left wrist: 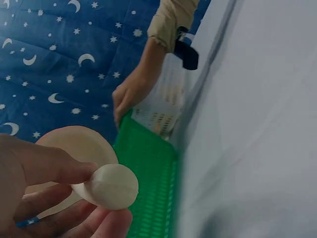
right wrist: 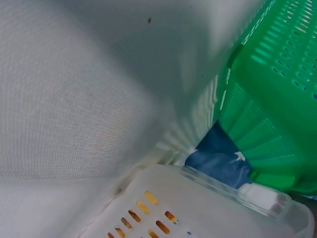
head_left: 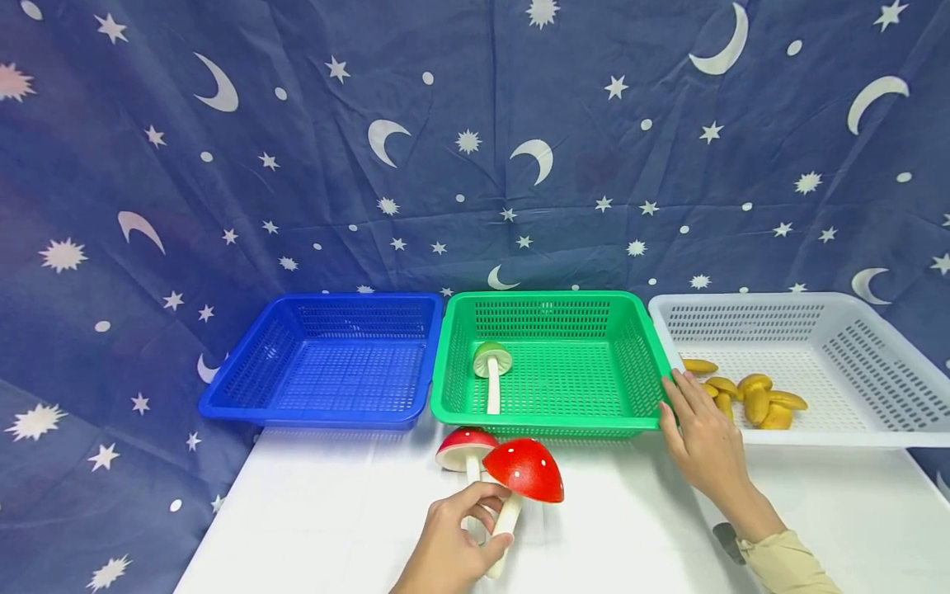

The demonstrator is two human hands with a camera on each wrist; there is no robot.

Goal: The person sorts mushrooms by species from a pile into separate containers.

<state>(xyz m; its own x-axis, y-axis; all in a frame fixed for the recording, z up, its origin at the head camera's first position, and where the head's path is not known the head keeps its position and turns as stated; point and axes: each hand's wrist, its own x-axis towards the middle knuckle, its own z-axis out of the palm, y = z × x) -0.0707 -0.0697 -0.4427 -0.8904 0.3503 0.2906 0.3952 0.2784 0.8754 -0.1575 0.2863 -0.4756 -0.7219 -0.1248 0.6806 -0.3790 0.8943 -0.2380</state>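
Observation:
My left hand pinches the white stem of a red toadstool with white dots, its cap tilted to the right. In the left wrist view the stem's round end shows between thumb and fingers. Just behind it, partly hidden, a second red toadstool is in front of the green basket. A green-capped mushroom leans inside that basket at the left. My right hand rests its fingers on the green basket's front right corner; the hand is out of the right wrist view.
To the left stands a blue basket. At the right, a white basket holds several brown mushrooms near its left side. All three baskets stand in a row on the white-covered table, before a starry blue cloth.

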